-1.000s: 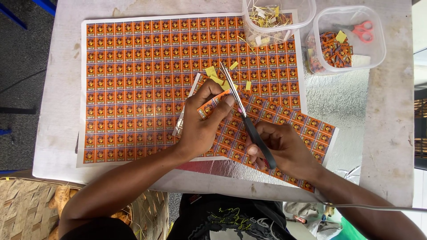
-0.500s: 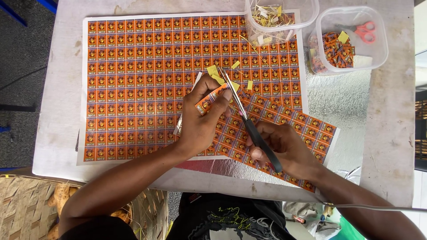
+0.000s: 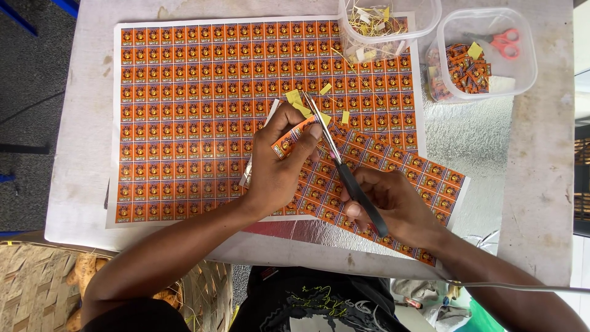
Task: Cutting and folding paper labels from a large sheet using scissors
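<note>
My left hand pinches a narrow strip of orange stickers above the table. My right hand grips black-handled scissors, whose blades point up and left and meet the strip's end near my left fingertips. Both hands hover over a large printed sheet of small orange stickers. A smaller cut piece of the same sheet lies angled under my right hand. Small yellow paper offcuts lie on the big sheet just beyond the scissor tips.
Two clear plastic tubs stand at the far edge: one holds thin yellow trimmings, the other holds cut orange stickers and red scissors. Silver foil covers the table's right part. A woven basket sits lower left.
The scissors have shifted slightly along the strip and my left fingers have adjusted their hold on it. The sheets and tubs have stayed in place.
</note>
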